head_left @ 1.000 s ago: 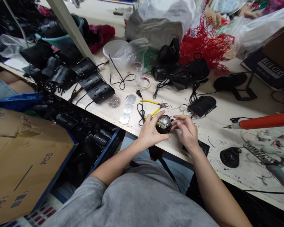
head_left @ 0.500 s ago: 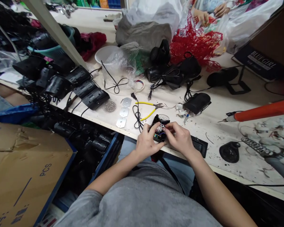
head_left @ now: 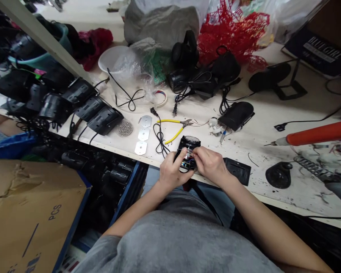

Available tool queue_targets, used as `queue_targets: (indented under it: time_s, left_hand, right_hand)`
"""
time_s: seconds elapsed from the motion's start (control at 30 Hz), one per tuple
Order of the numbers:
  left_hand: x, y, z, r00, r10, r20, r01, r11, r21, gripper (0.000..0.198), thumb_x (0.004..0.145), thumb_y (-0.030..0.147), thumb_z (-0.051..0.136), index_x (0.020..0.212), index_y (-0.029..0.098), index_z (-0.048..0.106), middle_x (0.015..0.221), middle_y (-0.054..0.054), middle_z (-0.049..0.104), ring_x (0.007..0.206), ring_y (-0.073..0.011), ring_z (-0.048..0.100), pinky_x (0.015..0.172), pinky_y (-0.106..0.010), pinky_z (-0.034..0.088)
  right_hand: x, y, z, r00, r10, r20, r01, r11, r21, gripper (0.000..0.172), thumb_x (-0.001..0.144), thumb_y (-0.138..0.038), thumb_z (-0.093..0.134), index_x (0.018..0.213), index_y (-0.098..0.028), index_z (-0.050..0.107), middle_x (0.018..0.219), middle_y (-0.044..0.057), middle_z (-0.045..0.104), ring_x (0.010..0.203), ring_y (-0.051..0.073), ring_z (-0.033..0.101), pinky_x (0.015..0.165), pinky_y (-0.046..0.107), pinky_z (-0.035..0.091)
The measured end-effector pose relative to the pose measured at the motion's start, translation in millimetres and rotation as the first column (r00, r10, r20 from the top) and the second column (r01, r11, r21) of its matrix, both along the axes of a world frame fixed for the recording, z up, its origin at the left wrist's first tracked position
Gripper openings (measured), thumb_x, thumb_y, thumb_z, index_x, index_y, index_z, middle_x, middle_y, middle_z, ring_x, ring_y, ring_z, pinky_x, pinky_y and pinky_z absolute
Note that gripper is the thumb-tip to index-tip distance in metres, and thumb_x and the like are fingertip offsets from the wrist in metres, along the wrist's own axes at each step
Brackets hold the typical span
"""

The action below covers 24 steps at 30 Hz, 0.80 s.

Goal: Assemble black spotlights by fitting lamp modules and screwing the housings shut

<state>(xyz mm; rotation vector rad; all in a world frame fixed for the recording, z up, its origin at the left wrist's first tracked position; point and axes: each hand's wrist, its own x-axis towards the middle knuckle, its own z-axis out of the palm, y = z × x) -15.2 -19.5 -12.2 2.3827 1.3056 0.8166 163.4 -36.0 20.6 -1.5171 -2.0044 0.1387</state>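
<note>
At the table's front edge, an opened black device housing [head_left: 192,142] stands with a round clear lens at its far end and wires and a circuit board showing inside. My left hand [head_left: 171,169] grips its left side, thumb laid over the opening. My right hand [head_left: 211,163] pinches at the inner parts from the right; the fingers hide what they hold. Just beyond lie yellow-handled cutting pliers [head_left: 174,131], open, beside a black cord [head_left: 158,137]. To the right of the housing, partly behind my right hand, is a flat black cover [head_left: 240,171].
Three metal plates [head_left: 141,148] and a pile of small screws [head_left: 125,128] lie left. Several black housings [head_left: 105,120] crowd further left. An orange-handled soldering iron [head_left: 318,133] juts in from the right. A cardboard box [head_left: 31,212] stands lower left.
My view has shifted slightly. The housing is turned more upright, showing more of its inside. My right fingers have drawn a little closer together over the opening.
</note>
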Motion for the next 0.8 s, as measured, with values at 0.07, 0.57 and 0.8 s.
queue_targets:
  time_s: [0.07, 0.57, 0.8]
  left_hand:
    - [-0.6, 0.7, -2.1, 1.000, 0.005, 0.009, -0.005, 1.000, -0.023, 0.064, 0.079, 0.045, 0.073, 0.138, 0.022, 0.060, 0.096, -0.005, 0.060, 0.089, -0.0211, 0.062, 0.079, -0.030, 0.054]
    - [-10.6, -6.4, 26.8, 0.999, -0.039, 0.022, 0.040, 0.998, -0.049, 0.092, 0.073, 0.062, 0.080, 0.149, 0.023, 0.046, 0.131, -0.016, 0.050, 0.120, -0.0328, 0.054, 0.098, -0.048, 0.051]
    - [-45.1, 14.1, 36.9, 0.944, -0.312, 0.106, 0.275, 0.923, 0.268, 0.023, 0.095, 0.019, 0.060, 0.116, 0.024, 0.066, 0.106, -0.007, 0.071, 0.096, -0.0197, 0.066, 0.088, -0.037, 0.053]
  right_hand:
    - [-1.1, 2.1, -0.1, 1.000, 0.013, -0.004, -0.013, 1.000, 0.002, 0.025, 0.100, -0.019, 0.043, 0.079, -0.022, 0.055, 0.067, 0.001, 0.058, 0.061, 0.016, 0.056, 0.057, 0.027, 0.040]
    - [3.5, -14.3, 16.8, 0.992, -0.099, -0.080, 0.108, 0.988, 0.110, 0.015, 0.101, -0.018, 0.048, 0.102, -0.020, 0.063, 0.092, 0.007, 0.069, 0.083, 0.019, 0.067, 0.071, 0.031, 0.054]
    - [-32.3, -72.5, 14.6, 0.941, -0.216, -0.262, 0.252, 0.961, 0.115, 0.015, 0.095, -0.009, 0.059, 0.102, -0.021, 0.063, 0.081, 0.002, 0.068, 0.070, 0.015, 0.067, 0.066, 0.026, 0.054]
